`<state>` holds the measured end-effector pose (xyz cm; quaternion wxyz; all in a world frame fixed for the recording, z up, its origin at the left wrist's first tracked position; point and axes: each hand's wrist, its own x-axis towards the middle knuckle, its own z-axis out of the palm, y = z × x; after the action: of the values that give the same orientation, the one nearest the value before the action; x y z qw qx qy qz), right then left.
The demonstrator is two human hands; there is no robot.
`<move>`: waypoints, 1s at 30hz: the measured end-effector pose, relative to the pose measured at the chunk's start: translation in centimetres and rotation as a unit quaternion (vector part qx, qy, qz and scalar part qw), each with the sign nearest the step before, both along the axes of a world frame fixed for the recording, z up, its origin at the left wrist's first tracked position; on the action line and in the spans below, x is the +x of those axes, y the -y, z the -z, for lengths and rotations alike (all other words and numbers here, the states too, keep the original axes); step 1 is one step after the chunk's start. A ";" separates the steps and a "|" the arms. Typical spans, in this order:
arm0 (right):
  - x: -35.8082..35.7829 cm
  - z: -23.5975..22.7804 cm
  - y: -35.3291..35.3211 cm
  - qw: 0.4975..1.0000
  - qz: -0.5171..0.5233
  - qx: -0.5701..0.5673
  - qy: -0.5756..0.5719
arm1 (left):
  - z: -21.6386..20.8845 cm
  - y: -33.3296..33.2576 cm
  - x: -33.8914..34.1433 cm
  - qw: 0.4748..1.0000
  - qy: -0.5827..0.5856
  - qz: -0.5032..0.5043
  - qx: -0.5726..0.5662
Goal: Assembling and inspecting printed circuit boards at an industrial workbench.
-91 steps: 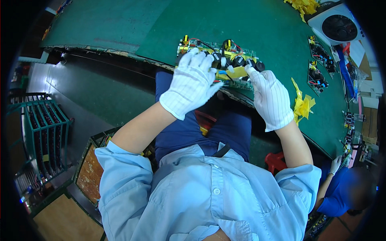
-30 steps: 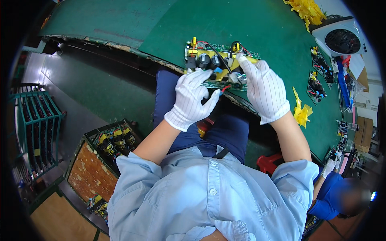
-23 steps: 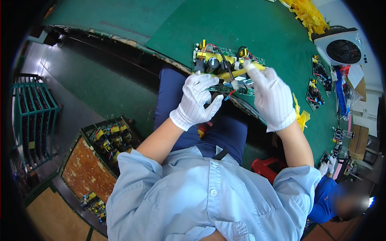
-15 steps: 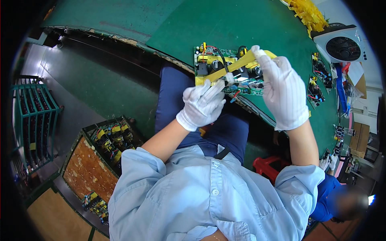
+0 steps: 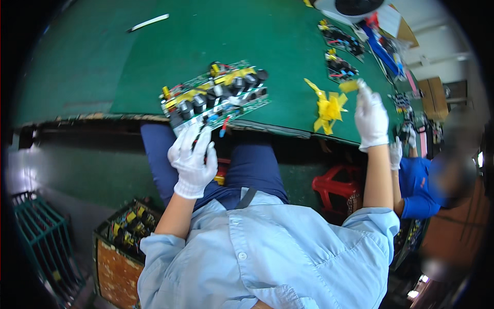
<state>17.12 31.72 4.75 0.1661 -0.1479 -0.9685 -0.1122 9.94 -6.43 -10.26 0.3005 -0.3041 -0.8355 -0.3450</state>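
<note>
A green circuit board [image 5: 213,98] with black capacitors and yellow-wrapped parts lies at the table's near edge. At its near left side is my left hand [image 5: 193,162], white-gloved, fingers stretched and apart. Its fingertips reach the board's edge; whether they press on it I cannot tell. Off to the right, my gloved right hand [image 5: 371,121] pinches a short strip of yellow tape [image 5: 349,86] between thumb and fingers. Left of that hand, a clump of yellow tape strips [image 5: 330,110] sticks to the green table [image 5: 288,56].
Two smaller circuit boards [image 5: 339,67] lie beyond the tape clump. A white pen-like stick [image 5: 149,22] is at the far left. A fan [image 5: 355,6] stands at the back right. Below are a red stool [image 5: 334,185] and a crate [image 5: 116,273] of boards. A co-worker [image 5: 424,180] sits at right.
My right hand has gone from over the board to the right, carrying yellow tape away. My left hand's fingers have spread at the board's edge. The view has swung, bringing the tape clump into sight.
</note>
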 end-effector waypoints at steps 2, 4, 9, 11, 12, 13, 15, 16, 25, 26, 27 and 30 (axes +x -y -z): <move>4.2 3.6 -1.5 0.994 0.074 -0.030 0.071 | 0.0 0.2 0.5 1.000 -0.001 -0.001 -0.020; 7.9 6.2 -1.4 0.982 0.125 -0.062 0.126 | 0.0 0.5 0.4 1.000 -0.002 0.012 -0.021; 12.0 7.9 3.0 0.956 0.190 -0.196 0.111 | -1.2 1.2 -0.3 0.999 -0.018 0.000 -0.036; 12.1 9.1 4.7 0.951 0.153 -0.268 0.016 | -1.7 1.3 -0.5 0.998 -0.030 -0.009 -0.046; 12.0 8.8 5.4 0.907 0.210 -0.362 0.037 | -2.0 1.2 -0.5 0.998 -0.036 -0.017 -0.052; 11.9 9.6 5.7 0.926 0.147 -0.348 -0.020 | -2.4 1.1 -0.4 0.998 -0.040 -0.013 -0.056; 11.3 10.4 5.8 0.911 0.094 -0.386 -0.108 | -3.1 0.7 -0.3 0.998 -0.036 -0.015 -0.057; 10.3 8.8 5.7 0.911 0.070 -0.377 -0.153 | -3.3 0.8 -0.4 0.997 -0.042 -0.019 -0.063; -2.9 -5.6 3.2 0.955 -0.060 -0.289 -0.019 | -4.4 0.4 -0.5 0.998 -0.041 -0.010 -0.044; -5.1 -5.3 3.0 0.956 -0.101 -0.273 0.044 | -4.3 0.4 -0.3 0.998 -0.036 -0.015 -0.040; -6.6 -5.4 2.8 0.949 -0.149 -0.275 0.042 | -4.7 0.5 0.0 0.999 -0.036 -0.014 -0.030; -9.7 -3.6 2.6 0.933 -0.243 -0.266 0.023 | -4.3 0.5 0.4 0.999 -0.017 -0.016 -0.036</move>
<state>7.41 29.08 8.35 0.1205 0.0554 -0.9728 0.1898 10.33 -6.97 -5.99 0.3096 -0.3071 -0.8468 -0.3047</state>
